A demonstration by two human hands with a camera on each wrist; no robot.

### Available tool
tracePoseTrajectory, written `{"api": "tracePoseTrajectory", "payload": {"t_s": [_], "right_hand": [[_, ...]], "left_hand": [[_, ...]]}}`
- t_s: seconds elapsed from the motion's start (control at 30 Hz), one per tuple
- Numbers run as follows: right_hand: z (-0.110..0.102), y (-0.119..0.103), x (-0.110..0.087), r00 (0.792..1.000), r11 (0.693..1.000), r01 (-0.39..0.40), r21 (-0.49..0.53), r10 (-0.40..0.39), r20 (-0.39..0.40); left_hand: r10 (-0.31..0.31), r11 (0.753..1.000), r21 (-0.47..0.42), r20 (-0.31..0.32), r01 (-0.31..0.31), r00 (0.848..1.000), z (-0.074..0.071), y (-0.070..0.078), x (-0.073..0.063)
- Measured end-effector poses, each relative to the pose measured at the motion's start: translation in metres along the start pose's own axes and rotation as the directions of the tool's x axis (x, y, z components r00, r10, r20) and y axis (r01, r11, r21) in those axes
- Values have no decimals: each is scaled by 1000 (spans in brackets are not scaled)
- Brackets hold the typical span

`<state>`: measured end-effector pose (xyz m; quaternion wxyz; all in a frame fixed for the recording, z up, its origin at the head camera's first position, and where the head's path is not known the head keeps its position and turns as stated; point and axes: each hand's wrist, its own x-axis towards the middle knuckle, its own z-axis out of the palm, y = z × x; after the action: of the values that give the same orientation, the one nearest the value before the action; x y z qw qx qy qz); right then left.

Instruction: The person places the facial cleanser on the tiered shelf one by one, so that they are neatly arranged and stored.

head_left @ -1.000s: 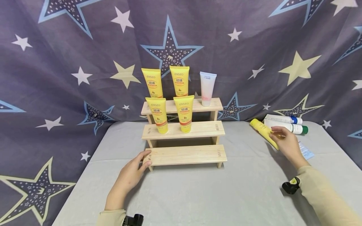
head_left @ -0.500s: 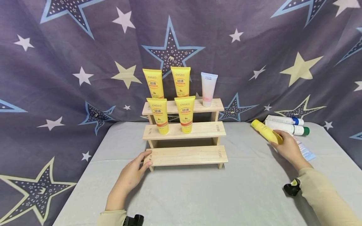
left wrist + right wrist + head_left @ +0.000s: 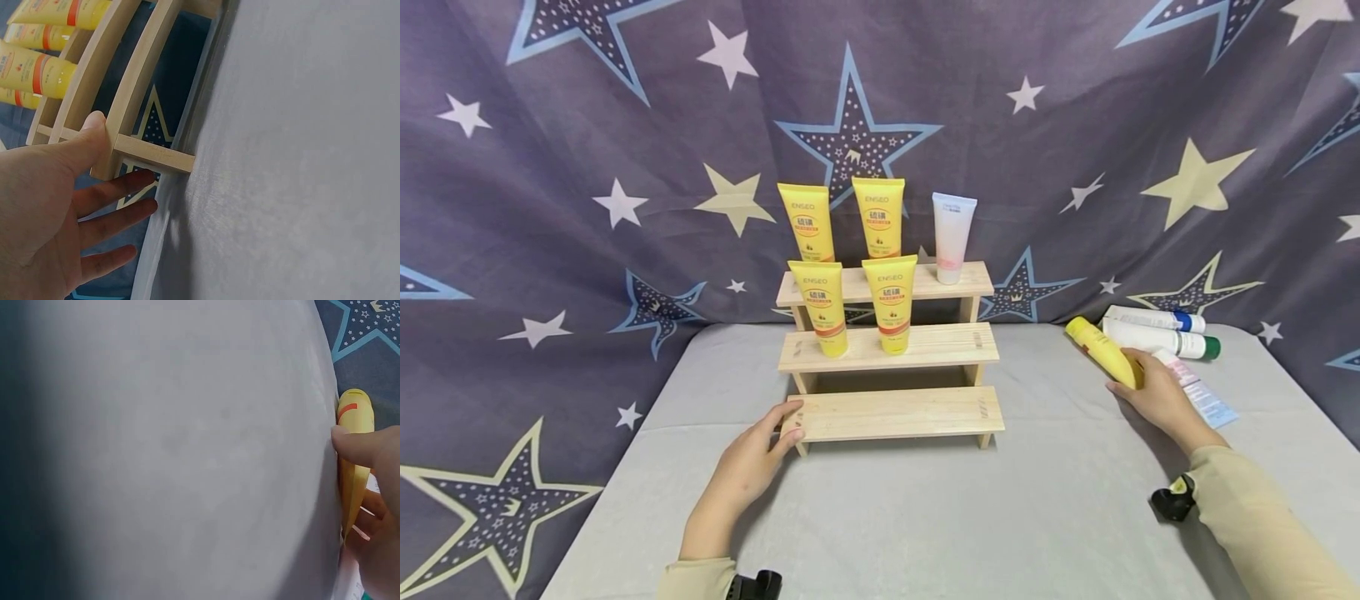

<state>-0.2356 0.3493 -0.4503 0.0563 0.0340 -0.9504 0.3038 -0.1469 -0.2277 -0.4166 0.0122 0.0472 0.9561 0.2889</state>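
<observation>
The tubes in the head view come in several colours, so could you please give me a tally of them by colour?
Yellow tubes: 5
Pale blue-and-pink tubes: 2
White tubes: 2
Total: 9

Five yellow tubes [image 3: 1099, 346], two pink-blue tubes [image 3: 953, 237], two white tubes [image 3: 1142, 335], one stand [image 3: 891, 415]

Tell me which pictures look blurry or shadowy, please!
Head view: large print on the front yellow tubes looks crisp, soft shadow near the right hand; left wrist view: dimmer, shadow on the grey cloth near the wooden rack; right wrist view: dark blurry band down the left edge.
</observation>
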Motion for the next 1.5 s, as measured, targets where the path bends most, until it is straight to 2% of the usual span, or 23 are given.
{"api": "tracePoseTrajectory", "payload": {"t_s": [0.2, 0.33, 0.5, 0.7, 0.87, 1.03, 1.2, 1.5], "right_hand": [[-1, -5, -2, 1000, 1000, 5, -12, -5, -11], [-4, -10, -4, 999, 999, -30, -20, 29, -33], [-6, -17, -10, 992, 998, -62, 1, 62, -112], [-7, -23, -13, 961, 997, -41, 72, 59, -271], [-8, -28, -10, 936, 995, -21, 102, 56, -349], [-8, -32, -8, 913, 994, 28, 101, 16, -409], [-8, -35, -10, 908, 994, 39, 106, 9, -420], [-17, -50, -16, 935, 983, -59, 174, 116, -335]], "left_hand": [[0, 1000, 2, 1, 0, 1000, 0, 0, -1], [-1, 1000, -1, 3, 1, 1000, 1, -1, -1], [-1, 1000, -5, 3, 1, 1000, 2, -1, -1], [0, 1000, -8, 3, 1, 1000, 2, -1, -1], [4, 1000, -5, -1, -4, 1000, 2, -1, 0], [4, 1000, -6, -2, -4, 1000, 3, -2, 0], [4, 1000, -8, 1, -4, 1000, 3, -3, 1], [9, 1000, -3, -4, -9, 1000, 2, -3, 0]]}}
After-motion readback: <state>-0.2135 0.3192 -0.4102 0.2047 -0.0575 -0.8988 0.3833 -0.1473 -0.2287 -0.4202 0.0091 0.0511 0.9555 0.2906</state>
